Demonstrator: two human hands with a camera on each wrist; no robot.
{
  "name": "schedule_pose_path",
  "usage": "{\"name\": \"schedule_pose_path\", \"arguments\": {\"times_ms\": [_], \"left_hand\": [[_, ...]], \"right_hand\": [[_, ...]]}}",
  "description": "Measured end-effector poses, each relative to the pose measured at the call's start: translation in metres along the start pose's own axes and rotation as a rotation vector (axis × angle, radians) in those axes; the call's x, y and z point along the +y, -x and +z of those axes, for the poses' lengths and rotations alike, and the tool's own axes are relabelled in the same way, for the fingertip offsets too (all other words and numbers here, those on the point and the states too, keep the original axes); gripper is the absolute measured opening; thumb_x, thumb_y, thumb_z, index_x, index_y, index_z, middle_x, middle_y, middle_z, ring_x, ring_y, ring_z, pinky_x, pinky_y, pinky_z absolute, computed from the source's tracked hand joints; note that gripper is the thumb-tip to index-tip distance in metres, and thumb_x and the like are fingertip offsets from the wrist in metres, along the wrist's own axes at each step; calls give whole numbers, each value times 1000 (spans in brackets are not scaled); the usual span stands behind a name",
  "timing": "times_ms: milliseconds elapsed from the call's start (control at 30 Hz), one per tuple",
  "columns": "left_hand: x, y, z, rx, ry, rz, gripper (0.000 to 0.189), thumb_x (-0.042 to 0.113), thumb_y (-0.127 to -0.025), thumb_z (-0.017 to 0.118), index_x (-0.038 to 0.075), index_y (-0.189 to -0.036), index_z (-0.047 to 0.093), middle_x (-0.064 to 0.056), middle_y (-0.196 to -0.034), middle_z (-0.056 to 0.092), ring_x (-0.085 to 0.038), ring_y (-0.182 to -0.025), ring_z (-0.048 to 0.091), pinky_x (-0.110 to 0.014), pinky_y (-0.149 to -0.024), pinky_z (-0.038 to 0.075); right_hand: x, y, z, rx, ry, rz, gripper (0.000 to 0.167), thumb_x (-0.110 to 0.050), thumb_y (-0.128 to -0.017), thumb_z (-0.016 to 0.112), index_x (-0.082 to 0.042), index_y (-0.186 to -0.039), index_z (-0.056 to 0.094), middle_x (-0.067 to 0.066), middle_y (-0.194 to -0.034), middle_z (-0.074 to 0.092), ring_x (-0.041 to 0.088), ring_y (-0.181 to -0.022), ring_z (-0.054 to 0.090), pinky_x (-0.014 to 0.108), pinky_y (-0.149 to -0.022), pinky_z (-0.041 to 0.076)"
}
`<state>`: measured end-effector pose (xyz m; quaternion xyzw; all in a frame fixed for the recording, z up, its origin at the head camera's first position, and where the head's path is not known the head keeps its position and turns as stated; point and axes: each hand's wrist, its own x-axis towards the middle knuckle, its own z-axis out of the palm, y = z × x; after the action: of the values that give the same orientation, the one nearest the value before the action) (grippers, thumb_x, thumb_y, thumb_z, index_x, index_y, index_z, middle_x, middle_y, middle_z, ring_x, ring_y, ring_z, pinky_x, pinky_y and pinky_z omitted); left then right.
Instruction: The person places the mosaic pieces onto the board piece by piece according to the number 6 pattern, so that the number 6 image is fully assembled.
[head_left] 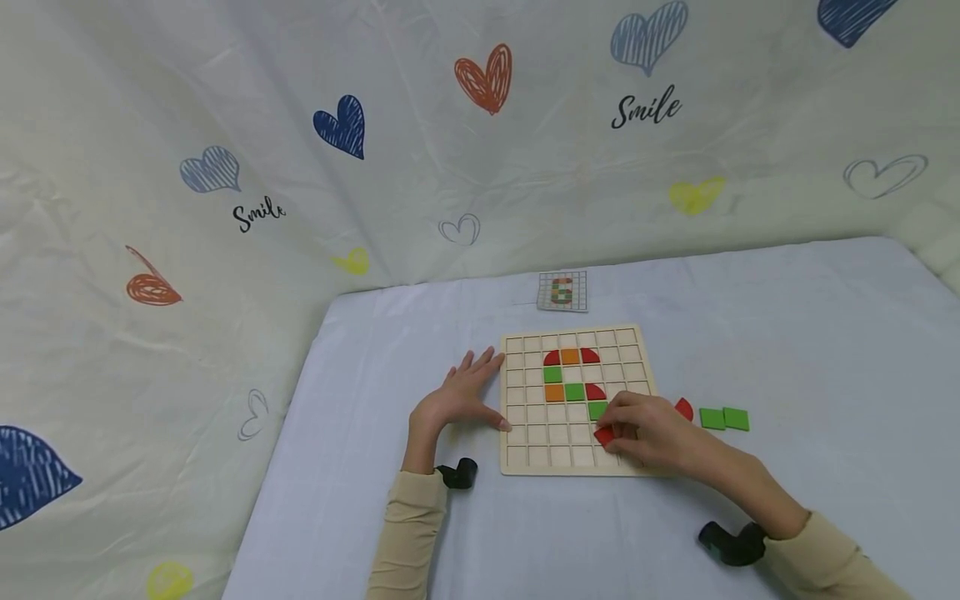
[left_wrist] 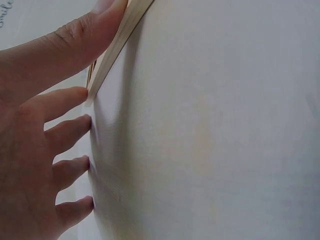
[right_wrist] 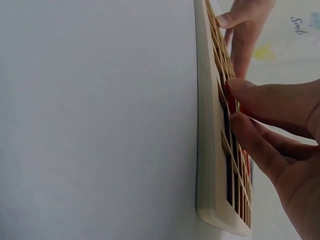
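Fingers point(head_left: 621, 409) on seemingly one red piece point(head_left: 603, 435)

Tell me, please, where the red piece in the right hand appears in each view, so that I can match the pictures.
Head: below and right of centre, the red piece is pinched by the right hand.
Left wrist: not in it.
Right wrist: right of centre and slightly higher, at the fingertips.
Shared landmark: the wooden grid board, whose edge shows at upper left in the left wrist view.
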<state>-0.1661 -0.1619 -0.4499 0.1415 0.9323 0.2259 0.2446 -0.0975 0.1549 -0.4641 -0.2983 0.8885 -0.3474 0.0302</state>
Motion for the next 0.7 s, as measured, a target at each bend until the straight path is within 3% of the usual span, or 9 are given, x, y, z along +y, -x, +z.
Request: {"name": "schedule_pose_path", "arguments": {"times_ms": [300,700], "left_hand": [[0,0,0,-1,-1,-3,115,36,-75,93,20,-166,24,-1,-174,11,-31,-161,-2,-57,-129,4],[0,0,1,-2,-6,-7,116,36,-75,93,22,-166,23,0,-174,11,-29,-162,-3,-56,-130,4]], "right_hand": [[0,-2,4,11,19,-54,20,-7,-81,86,-6,-100,79,-3,-93,64,7,-81,54,18,-66,54],[-3,-4,8,42,86,-100,20,-2,-81,85,-6,-99,80,1,-97,69,16,-87,63,29,-77,63]]}}
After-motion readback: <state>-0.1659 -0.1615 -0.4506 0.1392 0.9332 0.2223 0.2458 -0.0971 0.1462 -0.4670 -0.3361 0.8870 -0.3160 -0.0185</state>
